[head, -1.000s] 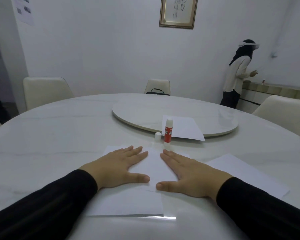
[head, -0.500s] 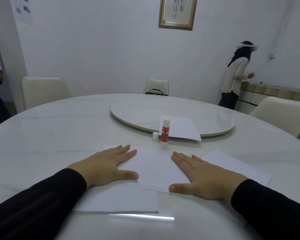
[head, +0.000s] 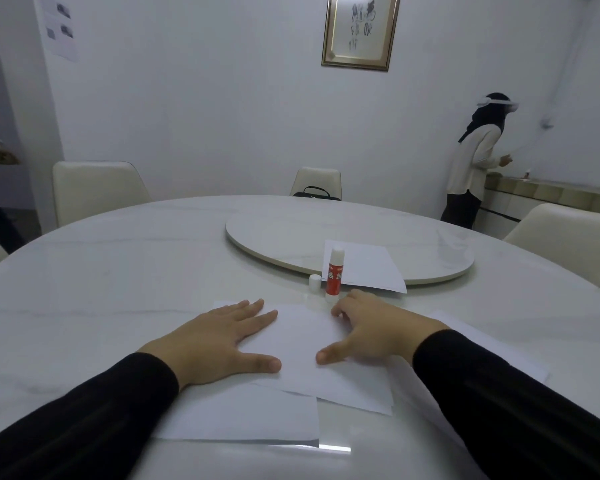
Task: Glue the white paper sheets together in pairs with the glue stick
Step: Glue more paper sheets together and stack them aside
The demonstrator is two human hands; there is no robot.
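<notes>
A white paper sheet (head: 309, 344) lies in front of me on the round marble table (head: 118, 289), overlapping a lower sheet (head: 243, 417). My left hand (head: 219, 337) rests flat on its left side, fingers spread. My right hand (head: 371, 327) is raised on its fingertips at the sheet's far right corner, fingers curled, holding nothing. Just beyond it stands the uncapped red-and-white glue stick (head: 334, 275), with its white cap (head: 314, 283) beside it. Another sheet (head: 492, 344) lies under my right forearm.
A round turntable (head: 291, 233) sits at the table's middle with a further sheet (head: 368, 268) on its near edge. Cream chairs (head: 94, 188) ring the table; one far chair holds a black bag (head: 316, 192). A person (head: 471, 161) stands at a counter at the right.
My right hand has lifted from flat and moved forward and left, toward the glue stick, curling its fingers. My left hand has stayed flat on the sheet.
</notes>
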